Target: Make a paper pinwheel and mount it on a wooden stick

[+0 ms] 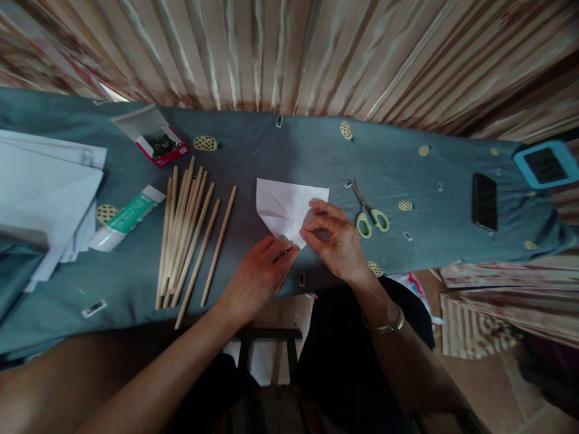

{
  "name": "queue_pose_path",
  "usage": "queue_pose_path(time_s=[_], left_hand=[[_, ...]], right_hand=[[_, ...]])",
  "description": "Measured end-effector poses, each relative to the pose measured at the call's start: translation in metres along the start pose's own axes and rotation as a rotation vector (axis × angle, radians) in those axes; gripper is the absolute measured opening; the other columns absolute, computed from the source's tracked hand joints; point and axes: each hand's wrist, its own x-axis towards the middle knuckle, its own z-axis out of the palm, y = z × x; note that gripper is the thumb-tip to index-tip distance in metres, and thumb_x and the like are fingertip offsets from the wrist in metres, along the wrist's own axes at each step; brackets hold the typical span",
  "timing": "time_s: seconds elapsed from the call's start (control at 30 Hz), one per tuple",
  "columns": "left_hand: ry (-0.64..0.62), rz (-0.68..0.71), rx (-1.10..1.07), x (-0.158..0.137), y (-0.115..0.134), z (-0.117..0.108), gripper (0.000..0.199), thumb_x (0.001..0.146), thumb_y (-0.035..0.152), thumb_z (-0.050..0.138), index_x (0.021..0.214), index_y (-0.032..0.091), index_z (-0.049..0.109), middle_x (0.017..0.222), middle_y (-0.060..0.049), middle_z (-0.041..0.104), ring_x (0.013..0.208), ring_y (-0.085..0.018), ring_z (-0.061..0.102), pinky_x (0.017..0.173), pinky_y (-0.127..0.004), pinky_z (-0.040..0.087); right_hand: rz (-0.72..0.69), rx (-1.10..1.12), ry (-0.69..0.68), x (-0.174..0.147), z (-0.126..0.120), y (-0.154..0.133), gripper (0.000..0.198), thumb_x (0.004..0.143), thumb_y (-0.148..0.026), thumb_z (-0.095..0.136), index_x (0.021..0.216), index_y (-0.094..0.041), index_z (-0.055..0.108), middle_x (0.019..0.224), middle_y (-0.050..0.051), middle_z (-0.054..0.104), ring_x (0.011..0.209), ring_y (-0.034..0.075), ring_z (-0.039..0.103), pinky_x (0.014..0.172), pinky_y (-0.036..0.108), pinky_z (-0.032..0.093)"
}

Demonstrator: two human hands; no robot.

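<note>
Two hands (340, 244) hold one paper (289, 202); perhaps ten sticks (184, 232).

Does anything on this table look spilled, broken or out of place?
Nothing looks spilled or broken, though the folded paper between left hand and right hand is creased. One wooden stick lies apart from the pile of sticks, the white sheets are stacked unevenly, and the red-and-white box stands open.
</note>
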Motion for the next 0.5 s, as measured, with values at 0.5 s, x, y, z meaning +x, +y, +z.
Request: queue_pose_path(time_s=[0.5], left_hand=[[-0.02,-0.011,0.002,-0.0003,-0.0003,0.0011,0.019,0.096,0.011,0.048,0.108,0.011,0.064,0.101,-0.011,0.068,0.09,-0.021,0.06,0.081,-0.037,0.058]], right_hand=[[0.001,-0.046,0.003,-0.0012,0.0007,-0.0016,0.009,0.079,-0.015,0.071,0.075,-0.023,0.069,0.126,0.007,0.064,0.111,0.027,0.063,0.1,0.048,0.051]])
